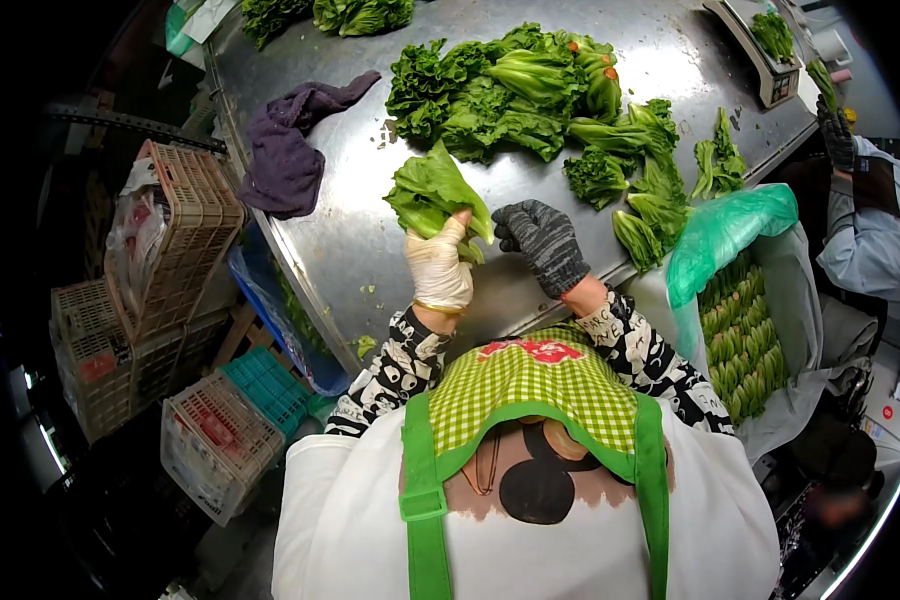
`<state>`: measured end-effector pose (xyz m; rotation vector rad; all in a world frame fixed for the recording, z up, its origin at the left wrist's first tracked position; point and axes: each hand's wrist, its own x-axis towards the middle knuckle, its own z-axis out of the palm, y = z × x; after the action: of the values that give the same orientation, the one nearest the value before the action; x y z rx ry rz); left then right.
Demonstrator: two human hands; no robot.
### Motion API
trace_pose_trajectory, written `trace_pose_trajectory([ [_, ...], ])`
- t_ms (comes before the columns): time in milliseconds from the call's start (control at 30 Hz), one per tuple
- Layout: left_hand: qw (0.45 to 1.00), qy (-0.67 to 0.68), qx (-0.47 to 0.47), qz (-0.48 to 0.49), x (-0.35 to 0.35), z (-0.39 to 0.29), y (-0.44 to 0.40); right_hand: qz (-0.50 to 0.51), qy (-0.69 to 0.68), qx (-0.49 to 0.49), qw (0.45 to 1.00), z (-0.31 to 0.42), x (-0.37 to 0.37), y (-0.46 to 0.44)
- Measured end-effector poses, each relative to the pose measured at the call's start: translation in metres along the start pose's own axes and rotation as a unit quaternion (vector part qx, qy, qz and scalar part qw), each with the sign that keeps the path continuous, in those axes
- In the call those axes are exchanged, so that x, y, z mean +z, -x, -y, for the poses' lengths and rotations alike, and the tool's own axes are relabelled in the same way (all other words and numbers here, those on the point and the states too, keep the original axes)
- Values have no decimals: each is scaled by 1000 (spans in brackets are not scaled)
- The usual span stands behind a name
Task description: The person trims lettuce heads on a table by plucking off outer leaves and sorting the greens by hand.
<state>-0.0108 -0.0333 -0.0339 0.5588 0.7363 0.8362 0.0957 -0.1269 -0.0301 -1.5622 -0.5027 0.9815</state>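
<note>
My left hand (440, 270), in a pale thin glove, is closed around the base of a green lettuce (438, 193), with the thumb on its stem. The lettuce stands above the metal table, leaves pointing away from me. Just to its right is my right hand (545, 246), in a dark grey knitted glove. Its fingers are curled in towards the lettuce's stem, and whatever they may grip is hidden. Beyond both hands lies a large pile of lettuce (510, 95). Smaller loose heads (655, 190) lie to the right of the pile.
A purple cloth (288, 150) lies at the table's left. A scale (760, 50) stands far right. By my right side, a lined box (742, 340) holds rows of lettuce under green plastic (735, 232). Crates (175, 240) are stacked left. A co-worker's gloved hand (836, 135) shows at right.
</note>
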Motion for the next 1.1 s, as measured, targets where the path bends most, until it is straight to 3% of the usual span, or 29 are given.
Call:
trace_pose_trajectory([
  [133,999,-34,-19,32,-1,0,2,21,69,-131,989,1,2,-1],
  [233,999,-34,-6,7,0,2,4,-21,56,-15,998,7,4,-2],
  [300,999,-4,9,-40,-1,4,2,-45,-67,42,996,0,1,-4],
  [400,1000,-2,6,-4,-4,-3,2,-63,-142,80,985,6,-1,-1],
  [500,1000,-26,6,10,0,-2,4,0,-65,21,998,7,6,-1],
  [533,1000,-26,11,7,3,2,5,27,18,-1,999,12,4,1],
  [667,1000,1,-20,12,1,6,6,-59,98,-55,992,-2,9,-2],
  [767,997,52,-31,-39,4,11,5,-111,162,-157,968,-23,13,-3],
  [867,995,67,-34,-61,5,14,6,-117,-18,14,993,-18,16,-4],
  [967,996,71,-34,-52,3,16,5,-141,-35,-26,989,-17,14,-5],
  [1000,996,74,-33,-48,2,15,4,-158,-133,1,978,-12,17,-5],
  [1100,993,90,-16,-72,6,10,4,-181,-257,12,949,-14,14,-9],
])
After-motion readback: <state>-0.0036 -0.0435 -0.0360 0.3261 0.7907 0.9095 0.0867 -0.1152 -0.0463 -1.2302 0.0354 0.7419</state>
